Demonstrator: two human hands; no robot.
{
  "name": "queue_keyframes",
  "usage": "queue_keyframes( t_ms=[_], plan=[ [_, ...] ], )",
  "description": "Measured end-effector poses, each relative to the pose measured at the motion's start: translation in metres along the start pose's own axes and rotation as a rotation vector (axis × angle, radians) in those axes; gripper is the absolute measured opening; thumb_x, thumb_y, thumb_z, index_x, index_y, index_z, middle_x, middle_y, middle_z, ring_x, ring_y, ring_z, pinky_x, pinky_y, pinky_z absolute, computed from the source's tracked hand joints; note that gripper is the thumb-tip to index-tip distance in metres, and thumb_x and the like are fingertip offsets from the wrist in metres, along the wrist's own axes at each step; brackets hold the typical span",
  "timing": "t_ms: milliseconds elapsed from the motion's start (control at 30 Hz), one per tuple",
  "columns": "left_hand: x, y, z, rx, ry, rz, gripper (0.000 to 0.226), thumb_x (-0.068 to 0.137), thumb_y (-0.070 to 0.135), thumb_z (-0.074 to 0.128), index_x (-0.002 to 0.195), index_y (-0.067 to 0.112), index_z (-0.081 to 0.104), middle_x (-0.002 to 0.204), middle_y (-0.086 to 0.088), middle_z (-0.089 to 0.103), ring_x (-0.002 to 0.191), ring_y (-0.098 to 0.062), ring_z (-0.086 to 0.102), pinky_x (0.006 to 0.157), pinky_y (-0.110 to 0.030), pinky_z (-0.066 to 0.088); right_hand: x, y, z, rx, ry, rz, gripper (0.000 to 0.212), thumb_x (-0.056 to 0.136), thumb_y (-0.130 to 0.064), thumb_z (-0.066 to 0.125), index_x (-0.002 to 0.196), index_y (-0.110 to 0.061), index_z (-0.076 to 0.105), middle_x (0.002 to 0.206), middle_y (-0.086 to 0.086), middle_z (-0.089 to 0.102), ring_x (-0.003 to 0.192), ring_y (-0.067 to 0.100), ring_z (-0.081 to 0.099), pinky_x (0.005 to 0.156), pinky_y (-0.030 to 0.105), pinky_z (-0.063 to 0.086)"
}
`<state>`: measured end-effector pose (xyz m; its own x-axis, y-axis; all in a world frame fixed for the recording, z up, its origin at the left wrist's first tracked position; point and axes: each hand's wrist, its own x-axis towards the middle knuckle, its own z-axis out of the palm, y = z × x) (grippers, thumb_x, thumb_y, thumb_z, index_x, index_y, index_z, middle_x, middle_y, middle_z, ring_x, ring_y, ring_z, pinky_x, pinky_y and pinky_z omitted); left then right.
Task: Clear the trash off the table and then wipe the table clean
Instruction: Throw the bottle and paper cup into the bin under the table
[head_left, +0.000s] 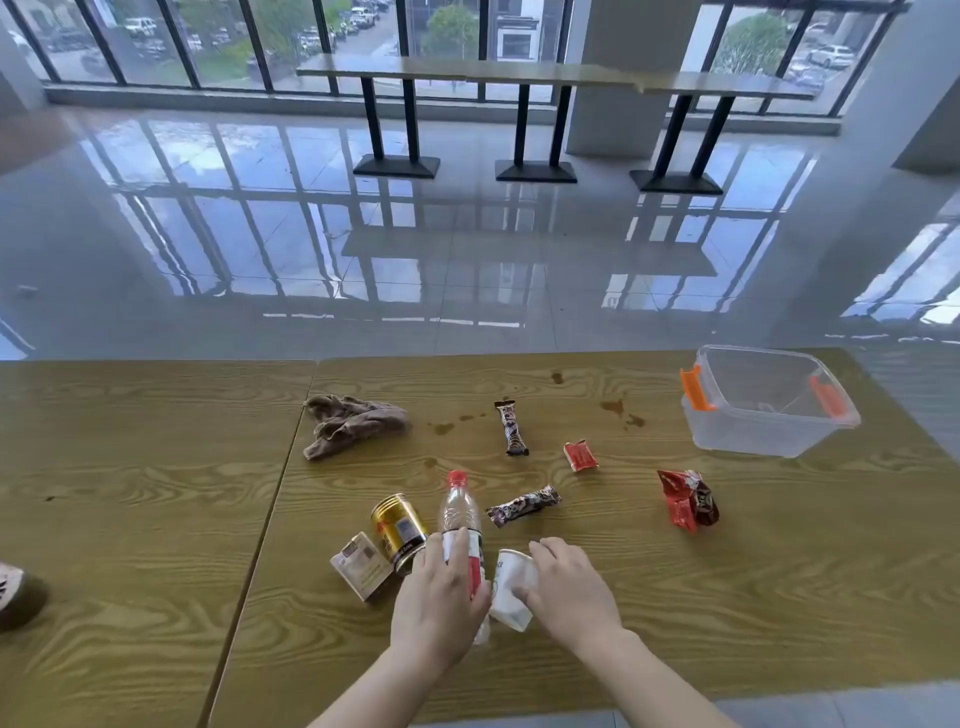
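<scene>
My left hand (439, 597) grips a clear plastic bottle (460, 512) with a red cap and red label, lying on the wooden table (675, 597). Beside it, my right hand (569, 584) holds a white paper cup (511, 584) tipped on its side. A gold can (399, 527) and a small beige carton (361, 566) sit just left of the bottle. Two dark candy bar wrappers (511, 428) (524, 505), a small red packet (581, 455) and a crumpled red wrapper (687, 500) lie scattered further out. A brown rag (350, 423) lies bunched at the back.
A clear plastic bin (763, 405) with orange clips stands at the table's back right. Brown spill stains (615, 408) mark the wood near it. A seam (280, 478) joins two tabletops. A shoe (15, 597) shows at the left edge. Glossy floor and bar tables lie beyond.
</scene>
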<state>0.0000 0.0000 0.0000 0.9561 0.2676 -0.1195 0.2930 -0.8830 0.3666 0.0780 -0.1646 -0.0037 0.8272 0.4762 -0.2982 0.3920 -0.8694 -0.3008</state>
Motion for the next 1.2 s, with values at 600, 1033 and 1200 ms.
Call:
queue_keyframes(
  t_ms=[600, 1033, 1200],
  plan=[
    [-0.010, 0.016, 0.017, -0.144, -0.027, -0.229, 0.078, 0.078, 0.029, 0.062, 0.145, 0.027, 0.022, 0.118, -0.004, 0.045, 0.104, -0.024, 0.049, 0.083, -0.036, 0.049, -0.012, 0.014, 0.006, 0.247, 0.180, 0.054, 0.008, 0.096, -0.021, 0.057, 0.099, -0.015, 0.062, 0.101, 0.000, 0.062, 0.098, 0.021, 0.056, 0.080, 0.031, 0.044],
    [-0.027, 0.045, -0.009, -0.300, 0.215, -0.064, 0.081, 0.075, 0.016, 0.072, 0.147, 0.019, 0.033, 0.112, -0.003, 0.049, 0.096, -0.022, 0.048, 0.081, -0.035, 0.046, -0.043, 0.037, -0.016, 0.241, 0.336, -0.047, 0.008, 0.095, -0.022, 0.063, 0.095, -0.015, 0.068, 0.097, -0.002, 0.065, 0.095, 0.017, 0.055, 0.076, 0.024, 0.042],
    [-0.024, 0.066, -0.016, -0.312, 0.210, 0.046, 0.075, 0.074, 0.017, 0.071, 0.141, 0.023, 0.037, 0.111, -0.003, 0.049, 0.096, -0.024, 0.051, 0.080, -0.037, 0.048, -0.066, 0.053, -0.036, 0.231, 0.413, 0.034, 0.008, 0.094, -0.019, 0.065, 0.095, -0.014, 0.070, 0.098, -0.001, 0.068, 0.093, 0.016, 0.057, 0.078, 0.027, 0.048]
  ],
)
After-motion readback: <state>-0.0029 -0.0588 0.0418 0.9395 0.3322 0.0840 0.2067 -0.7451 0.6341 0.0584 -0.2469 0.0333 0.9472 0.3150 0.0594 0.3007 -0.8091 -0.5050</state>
